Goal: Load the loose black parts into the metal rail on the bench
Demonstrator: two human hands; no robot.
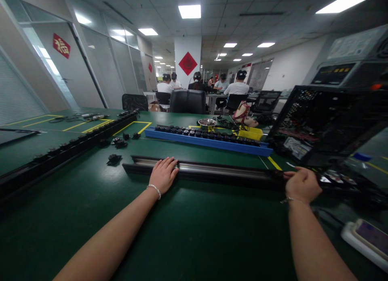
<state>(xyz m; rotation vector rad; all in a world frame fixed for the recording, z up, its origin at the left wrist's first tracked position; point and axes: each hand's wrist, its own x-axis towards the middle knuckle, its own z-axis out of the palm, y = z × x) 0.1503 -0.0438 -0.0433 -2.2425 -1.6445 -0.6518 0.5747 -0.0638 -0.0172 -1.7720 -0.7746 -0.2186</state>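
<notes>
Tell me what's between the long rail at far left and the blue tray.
In the head view, a few small black parts and some yellow tape lie between that rail and the blue tray.

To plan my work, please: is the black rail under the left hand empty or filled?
Mostly empty: the black rail shows bare, shiny metal inside. Near the right hand, too dark to tell.

Office backdrop, PC hardware on the right.
Open computer case (321, 123) stands at the right of the green surface (218, 232); phone (372, 235) lies on a white block (348, 235), lower right. Empty black chair (188, 101) just past the far edge. People (238, 88) sit beyond, several in white tops. Red diamond sign (188, 63) on the pillar (179, 45), lit ceiling panels (189, 11) overhead.
</notes>
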